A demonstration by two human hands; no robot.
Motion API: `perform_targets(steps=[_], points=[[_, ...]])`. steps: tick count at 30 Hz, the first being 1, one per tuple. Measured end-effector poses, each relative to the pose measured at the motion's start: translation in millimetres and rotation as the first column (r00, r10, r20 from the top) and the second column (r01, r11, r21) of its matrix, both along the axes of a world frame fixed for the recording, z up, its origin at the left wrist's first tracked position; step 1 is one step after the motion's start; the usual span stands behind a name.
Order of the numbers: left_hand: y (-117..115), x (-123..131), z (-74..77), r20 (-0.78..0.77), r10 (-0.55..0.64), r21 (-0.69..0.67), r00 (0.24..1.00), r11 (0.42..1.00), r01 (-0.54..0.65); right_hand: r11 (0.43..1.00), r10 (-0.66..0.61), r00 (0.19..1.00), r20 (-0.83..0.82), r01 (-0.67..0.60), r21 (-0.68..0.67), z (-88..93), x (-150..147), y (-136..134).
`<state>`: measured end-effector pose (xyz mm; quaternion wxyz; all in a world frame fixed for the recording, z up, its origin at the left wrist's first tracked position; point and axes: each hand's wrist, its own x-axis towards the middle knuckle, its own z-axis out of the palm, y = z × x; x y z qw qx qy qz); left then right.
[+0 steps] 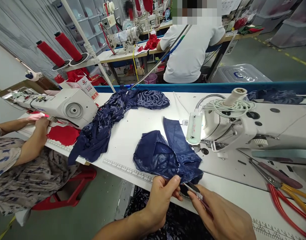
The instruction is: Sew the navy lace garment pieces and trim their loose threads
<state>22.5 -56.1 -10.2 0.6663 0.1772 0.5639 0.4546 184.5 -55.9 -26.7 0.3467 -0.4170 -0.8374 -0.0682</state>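
Observation:
A navy lace garment (157, 153) lies on the white table in front of the sewing machine (225, 123), its near edge raised at the table's front. Thumb and fingers of my left hand (162, 196) pinch that edge. My right hand (217, 210) is closed around a slim dark tool (195, 189), perhaps thread snips, whose tip points at the cloth beside my left thumb. Part of the tool is hidden by my fingers.
Red-handled scissors (275, 193) and a maroon-handled tool (280, 174) lie at the right. A navy lace pile (100, 123) sits left of centre. At the left, a person's hands (40, 120) work red cloth (64, 134) at another machine. A person in white (187, 50) sits beyond.

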Motion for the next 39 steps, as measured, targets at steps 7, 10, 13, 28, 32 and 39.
perform_targets(steps=[7, 10, 13, 28, 32, 39], points=[[-0.3, 0.8, 1.2, -0.002, 0.009, -0.008, 1.0, 1.0, -0.009, 0.999, -0.046, 0.999, 0.008, 0.046, 0.006, -1.7, -0.6, 0.4], [-0.1, 1.2, -0.7, 0.002, 0.007, 0.001, 1.0, 1.0, -0.007, 0.999, -0.033, 0.998, 0.052, 0.033, 0.01, -0.7, 0.8, 0.3], [-0.2, 1.5, -2.5, 0.001, 0.003, 0.005, 1.0, 1.0, -0.003, 0.999, -0.038, 0.997, 0.066, 0.038, 0.004, 0.4, 1.5, 0.2], [1.2, 2.7, 0.0, -0.011, -0.003, -0.004, 1.0, 1.0, 0.002, 1.0, -0.026, 1.0, 0.017, 0.026, 0.003, -4.8, 2.1, -1.6], [2.9, 4.0, -0.7, 0.015, -0.044, -0.007, 0.999, 0.999, 0.044, 0.996, -0.053, 0.994, 0.094, 0.046, 0.07, -3.7, 3.0, -2.1], [2.7, 6.0, -1.8, 0.012, -0.049, -0.026, 0.999, 0.998, 0.05, 0.981, -0.069, 0.983, 0.168, 0.036, 0.19, -6.8, 3.6, 0.7]])
